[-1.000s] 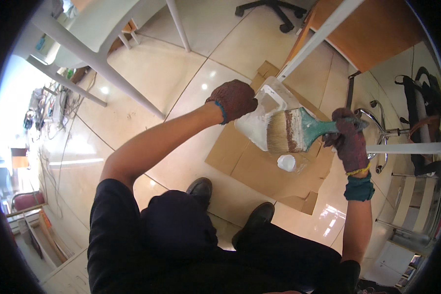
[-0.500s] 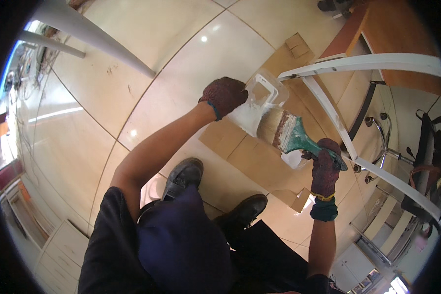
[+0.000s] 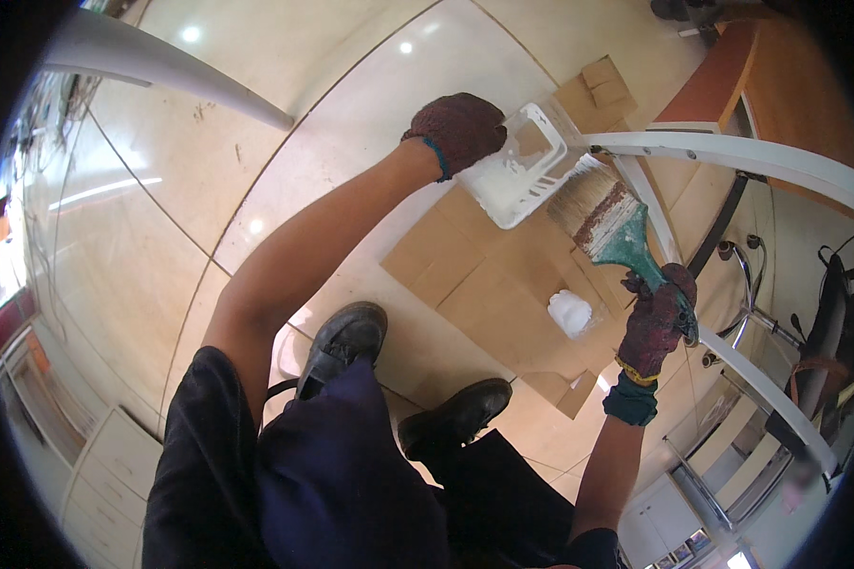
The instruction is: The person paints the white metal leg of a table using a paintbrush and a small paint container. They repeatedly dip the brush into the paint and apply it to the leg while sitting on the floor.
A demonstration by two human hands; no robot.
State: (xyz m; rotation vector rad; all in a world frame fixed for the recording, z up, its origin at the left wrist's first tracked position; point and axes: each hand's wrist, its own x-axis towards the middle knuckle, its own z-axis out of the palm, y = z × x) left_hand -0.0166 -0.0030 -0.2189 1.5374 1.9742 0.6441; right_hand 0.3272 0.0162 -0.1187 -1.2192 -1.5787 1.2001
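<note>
My left hand [image 3: 457, 133], in a dark red knit glove, grips the edge of a clear plastic container [image 3: 520, 169] with white paint inside and along its rim. In my right hand [image 3: 662, 318], gloved the same way, is the handle of a wide paintbrush [image 3: 617, 226]. Its handle is green, and its pale bristles carry white paint at the tip. The bristles are up beside a white metal frame [image 3: 731, 145], just right of the container; whether they touch the frame I cannot tell.
Flattened cardboard [image 3: 489, 294] covers part of the tiled floor, with a small white-filled plastic tub [image 3: 571, 313] on it. My black shoes [image 3: 346, 346] stand near its edge. A grey table leg [image 3: 171, 66] slants in at upper left. A wheeled chair base [image 3: 750, 275] is at right.
The paintbrush has come out of the container and moved right and up to the white frame. The container has shifted slightly up and right with my left hand.
</note>
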